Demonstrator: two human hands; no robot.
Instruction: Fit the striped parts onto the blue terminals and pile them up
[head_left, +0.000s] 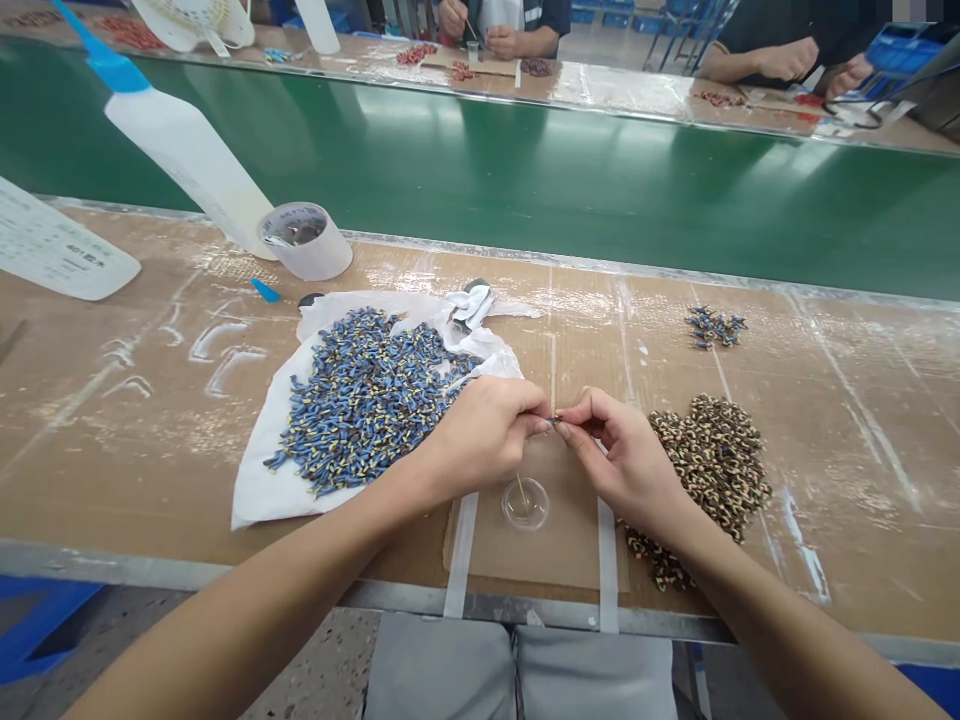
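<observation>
My left hand (pixel 484 430) and my right hand (pixel 619 455) meet fingertip to fingertip over a cardboard sheet (pixel 555 560). Both are closed in a pinch on a tiny blue-and-dark piece (pixel 554 420), mostly hidden by the fingers. Left of them, a large heap of small blue pieces with yellow ends (pixel 367 400) lies on white paper (pixel 262 480). Beside my right hand is a heap of small dark-and-cream pieces (pixel 712 460), partly covered by that hand. A small clear cup (pixel 525 508) with a thin stick (pixel 521 488) stands below my hands.
A few joined blue-and-dark pieces (pixel 716 327) lie at the right. At the left are a white squeeze bottle (pixel 187 160), a tape roll (pixel 307 243) and another bottle (pixel 60 245). Beyond the green belt (pixel 480 170), two people work with their hands at another bench.
</observation>
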